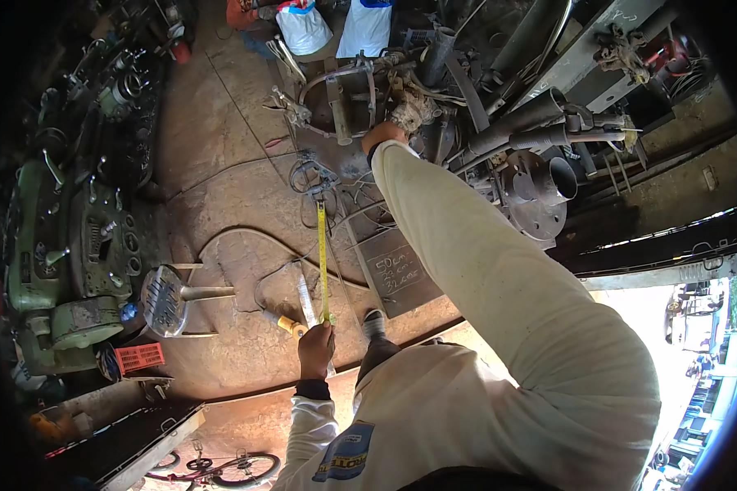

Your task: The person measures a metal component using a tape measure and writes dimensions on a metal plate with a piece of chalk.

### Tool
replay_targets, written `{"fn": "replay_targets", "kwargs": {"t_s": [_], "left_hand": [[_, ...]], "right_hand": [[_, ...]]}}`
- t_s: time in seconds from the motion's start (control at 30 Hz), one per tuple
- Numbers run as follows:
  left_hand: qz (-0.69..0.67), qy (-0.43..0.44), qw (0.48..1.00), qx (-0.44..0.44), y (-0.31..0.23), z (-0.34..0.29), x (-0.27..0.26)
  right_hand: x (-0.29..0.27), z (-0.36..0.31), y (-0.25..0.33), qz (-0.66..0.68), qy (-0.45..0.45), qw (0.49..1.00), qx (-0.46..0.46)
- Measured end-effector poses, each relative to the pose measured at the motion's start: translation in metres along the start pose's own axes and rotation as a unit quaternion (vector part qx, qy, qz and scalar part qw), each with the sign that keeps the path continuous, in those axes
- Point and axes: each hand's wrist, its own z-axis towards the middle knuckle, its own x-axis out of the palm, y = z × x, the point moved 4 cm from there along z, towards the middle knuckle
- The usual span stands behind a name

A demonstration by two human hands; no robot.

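Note:
My left hand [315, 352] is closed on a tape measure, whose yellow blade [323, 262] stretches away from me over the floor. The blade's far end lies by a tangle of dark cable [311, 176]. Next to this hand are a yellow power tool [291, 326] and a pale flat bar [306, 299]. My right arm reaches far forward, and my right hand [386, 133] is at a crumpled, dirty grey-brown thing [415, 108] among the metal parts. Its fingers are mostly hidden, so whether it grips anything does not show.
A green lathe [90, 237] lines the left side, with a metal stool [165, 301] and red crate [139, 358] nearby. Pipes [524, 123] and a flanged piece [532, 196] crowd the right. A chalk-marked plate [397, 266] and hose [278, 243] lie on the floor. Another person's sleeve [240, 15] shows ahead.

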Motion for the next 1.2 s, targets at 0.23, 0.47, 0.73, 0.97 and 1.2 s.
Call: {"fn": "replay_targets", "kwargs": {"t_s": [0.23, 0.47, 0.73, 0.97, 1.2], "left_hand": [[-0.070, 0.044, 0.995, 0.057, -0.055, 0.036, 0.026], [-0.085, 0.072, 0.994, 0.022, -0.055, 0.051, -0.002], [-0.323, 0.138, 0.924, -0.150, -0.123, 0.064, 0.019], [-0.391, 0.173, 0.891, -0.151, -0.175, 0.073, 0.048], [-0.378, 0.223, 0.888, -0.139, -0.189, 0.060, 0.083]], "right_hand": [[0.019, 0.072, -0.081, -0.016, 0.069, 0.931, -0.358], [-0.048, -0.077, -0.064, 0.647, 0.304, 0.698, -0.051], [-0.084, -0.137, -0.113, 0.636, 0.325, 0.687, -0.136], [-0.083, -0.200, -0.161, 0.475, 0.262, 0.823, -0.165], [-0.078, -0.235, -0.204, 0.434, 0.211, 0.866, -0.131]]}}
